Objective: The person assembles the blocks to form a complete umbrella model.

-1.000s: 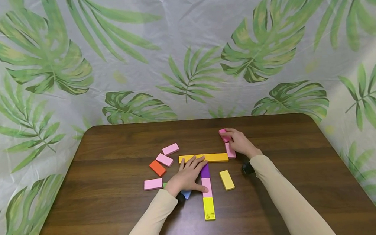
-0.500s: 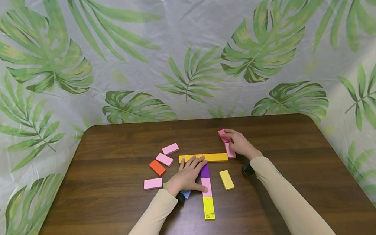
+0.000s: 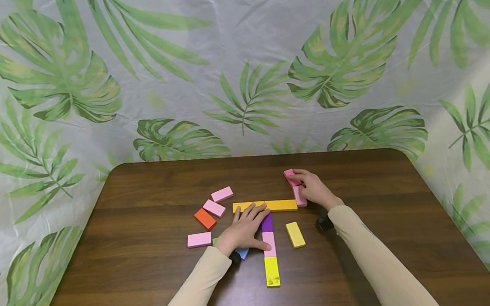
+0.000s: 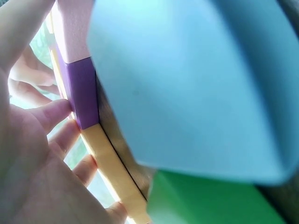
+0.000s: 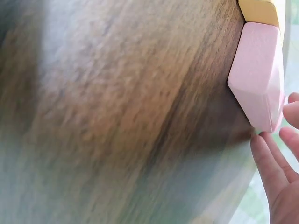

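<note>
In the head view my left hand [image 3: 242, 232] lies with spread fingers on a row of flat blocks. Its fingertips touch an orange block [image 3: 281, 205] and a purple block [image 3: 267, 223]; the thumb rests on a pink block [image 3: 270, 251]. Farther back, my right hand [image 3: 316, 189] pinches a darker pink block [image 3: 290, 177] between thumb and fingers. That block meets the end of another pink block [image 3: 299, 197], which stands against the orange row's right end. A bright yellow block [image 3: 272, 271] closes the column nearest me. In the left wrist view a blue block [image 4: 182, 88] hides much.
Loose blocks lie to the left: pink ones [image 3: 199, 240], a red-orange one [image 3: 205, 218], and a green one [image 4: 210, 200] partly under my left wrist. A pale yellow block [image 3: 295, 235] sits right of the column. A leaf-printed cloth [image 3: 235, 37] hangs behind the wooden table [image 3: 151, 278].
The darker pink block at my right fingertips has shifted very slightly left over the last second. My left hand has kept its place.
</note>
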`<state>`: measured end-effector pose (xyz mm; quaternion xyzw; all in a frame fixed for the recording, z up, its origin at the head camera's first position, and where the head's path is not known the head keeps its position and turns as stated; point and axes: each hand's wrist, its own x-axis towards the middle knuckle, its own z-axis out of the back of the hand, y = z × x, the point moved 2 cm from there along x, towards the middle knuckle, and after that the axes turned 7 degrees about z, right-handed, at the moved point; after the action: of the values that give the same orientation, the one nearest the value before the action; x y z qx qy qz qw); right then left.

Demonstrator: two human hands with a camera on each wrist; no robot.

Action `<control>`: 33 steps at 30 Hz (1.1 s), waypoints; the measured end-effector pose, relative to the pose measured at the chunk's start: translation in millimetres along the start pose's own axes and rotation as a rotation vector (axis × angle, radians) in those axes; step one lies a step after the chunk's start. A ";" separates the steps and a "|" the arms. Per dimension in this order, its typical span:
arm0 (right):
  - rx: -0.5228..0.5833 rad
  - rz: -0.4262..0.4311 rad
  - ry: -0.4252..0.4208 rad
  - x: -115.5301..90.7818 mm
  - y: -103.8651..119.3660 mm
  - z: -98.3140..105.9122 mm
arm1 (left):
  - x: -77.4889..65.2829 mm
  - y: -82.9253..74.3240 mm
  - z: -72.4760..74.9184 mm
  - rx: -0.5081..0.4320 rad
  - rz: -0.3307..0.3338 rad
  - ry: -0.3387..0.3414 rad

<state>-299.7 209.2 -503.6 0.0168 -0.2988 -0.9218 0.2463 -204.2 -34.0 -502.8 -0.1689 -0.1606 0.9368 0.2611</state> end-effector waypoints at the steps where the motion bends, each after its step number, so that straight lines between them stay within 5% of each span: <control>1: 0.003 0.002 -0.005 -0.7 -0.6 0.6 | 0.1 0.1 -0.2 -0.001 0.000 -0.001; 10: -0.006 0.073 -0.072 -9.8 4.2 10.7 | 0.2 2.0 -0.5 -0.016 -0.012 -0.013; 23: 0.028 0.121 -0.066 -43.0 18.0 13.8 | 0.6 2.2 -1.5 -0.024 -0.015 -0.013; 33: 0.053 0.150 0.029 -68.1 36.6 7.5 | 0.7 0.8 -0.2 -0.023 -0.009 -0.010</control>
<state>-224.9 219.3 -484.8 0.0141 -0.3201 -0.8921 0.3185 -205.1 -34.2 -503.5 -0.1666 -0.1731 0.9345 0.2626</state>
